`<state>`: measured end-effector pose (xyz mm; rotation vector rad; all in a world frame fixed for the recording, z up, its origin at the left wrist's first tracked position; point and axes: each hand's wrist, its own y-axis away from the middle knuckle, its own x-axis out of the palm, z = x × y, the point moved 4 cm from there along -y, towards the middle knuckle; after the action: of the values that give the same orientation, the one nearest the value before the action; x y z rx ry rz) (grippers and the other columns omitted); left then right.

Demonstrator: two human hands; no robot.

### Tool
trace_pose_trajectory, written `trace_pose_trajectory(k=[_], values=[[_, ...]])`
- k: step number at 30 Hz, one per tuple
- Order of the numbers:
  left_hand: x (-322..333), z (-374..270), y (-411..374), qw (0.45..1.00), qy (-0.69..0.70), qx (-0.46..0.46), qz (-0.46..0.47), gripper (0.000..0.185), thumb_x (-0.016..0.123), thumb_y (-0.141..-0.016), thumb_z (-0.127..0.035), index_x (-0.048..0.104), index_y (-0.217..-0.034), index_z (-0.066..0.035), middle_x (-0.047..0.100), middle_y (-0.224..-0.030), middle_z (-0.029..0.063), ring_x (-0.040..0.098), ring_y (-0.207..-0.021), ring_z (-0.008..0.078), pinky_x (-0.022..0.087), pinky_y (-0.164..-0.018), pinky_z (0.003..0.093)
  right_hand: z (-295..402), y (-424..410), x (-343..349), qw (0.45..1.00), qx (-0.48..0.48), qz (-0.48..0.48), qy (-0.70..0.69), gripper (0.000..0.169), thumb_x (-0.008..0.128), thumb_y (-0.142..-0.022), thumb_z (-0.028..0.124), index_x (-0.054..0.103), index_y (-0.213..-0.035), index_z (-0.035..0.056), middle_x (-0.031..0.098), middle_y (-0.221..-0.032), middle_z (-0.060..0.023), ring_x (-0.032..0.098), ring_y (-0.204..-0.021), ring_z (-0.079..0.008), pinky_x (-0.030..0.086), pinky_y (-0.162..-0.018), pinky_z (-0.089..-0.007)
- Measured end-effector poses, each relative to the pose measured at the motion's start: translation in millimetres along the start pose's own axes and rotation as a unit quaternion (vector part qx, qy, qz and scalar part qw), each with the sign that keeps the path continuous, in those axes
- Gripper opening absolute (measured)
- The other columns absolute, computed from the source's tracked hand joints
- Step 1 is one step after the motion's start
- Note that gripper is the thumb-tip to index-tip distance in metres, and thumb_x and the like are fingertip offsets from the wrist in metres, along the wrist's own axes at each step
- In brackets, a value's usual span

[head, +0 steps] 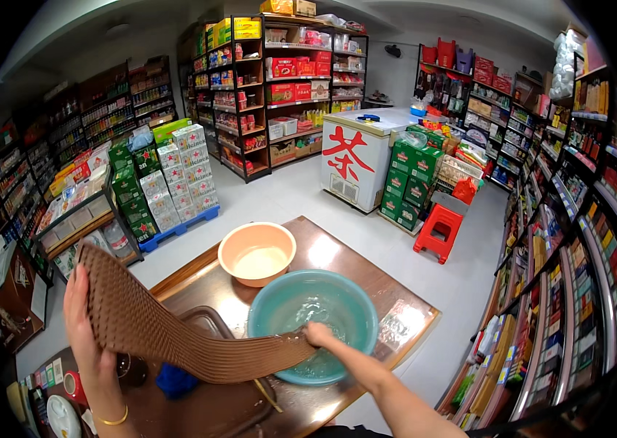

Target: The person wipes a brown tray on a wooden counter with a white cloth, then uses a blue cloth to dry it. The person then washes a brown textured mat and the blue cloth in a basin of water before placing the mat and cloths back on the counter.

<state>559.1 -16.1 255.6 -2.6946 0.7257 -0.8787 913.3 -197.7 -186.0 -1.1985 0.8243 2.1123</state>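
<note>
A long brown textured mat [177, 339], ribbed and flexible, hangs in a curve between my two hands. My left hand [85, 323] holds its raised end at the left, palm against the edge. Over the teal basin [366, 306], my right hand [318, 334] grips the lower end. Clear, rippling water [314, 309] lies in that basin, and the mat's lower end is at or just above it; which, I cannot tell. Behind the teal basin stands a peach-coloured plastic basin [257, 253] with a little liquid. A brown tray [215, 317] is partly hidden under the mat.
On the wooden table [352, 254], a blue cloth [176, 380] and a thin yellowish strip [268, 395] lie near the tray. A dark round pot [130, 369] and a white lid-like object [63, 417] are at lower left. Stacked beer cartons [177, 175], a chest freezer [355, 159] and a red stool [440, 230] stand beyond.
</note>
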Motion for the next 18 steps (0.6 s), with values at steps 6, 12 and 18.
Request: trace_pose_trajectory(k=[6, 12, 18], values=[[95.8, 48.0, -3.4, 0.985, -0.099, -0.033, 0.134, 0.024, 0.052, -0.099, -0.019, 0.058, -0.113, -0.001, 0.066, -0.100, 0.0056, 0.064, -0.089, 0.0124, 0.052, -0.079, 0.0251, -11.1, -15.6, -22.5, 0.987, -0.116, -0.089, 0.059, 0.027, 0.055, -0.083, 0.027, 0.069, -0.092, 0.0049, 0.070, -0.089, -0.0184, 0.069, -0.085, -0.0349, 0.054, -0.072, -0.0473], [119.0, 159.4, 39.3, 0.964, -0.169, -0.092, 0.183, 0.027, 0.053, -0.098, -0.017, 0.056, -0.118, 0.000, 0.064, -0.109, 0.0036, 0.059, -0.097, 0.0095, 0.048, -0.084, 0.0238, -33.9, -38.1, -117.9, 0.978, -0.116, -0.158, 0.070, 0.032, 0.054, -0.088, 0.034, 0.070, -0.089, 0.0066, 0.069, -0.085, -0.0198, 0.067, -0.079, -0.0365, 0.053, -0.068, -0.0474], [83.8, 287.2, 80.8, 0.926, -0.289, -0.119, 0.211, 0.031, 0.053, -0.098, -0.016, 0.053, -0.122, 0.003, 0.062, -0.108, 0.0067, 0.055, -0.099, 0.0127, 0.045, -0.087, 0.0283, 25.6, -14.5, -238.1, 0.962, -0.209, -0.169, 0.039, 0.029, 0.060, -0.089, 0.034, 0.067, -0.092, 0.0064, 0.066, -0.083, -0.0206, 0.064, -0.081, -0.0399, 0.051, -0.071, -0.0493]])
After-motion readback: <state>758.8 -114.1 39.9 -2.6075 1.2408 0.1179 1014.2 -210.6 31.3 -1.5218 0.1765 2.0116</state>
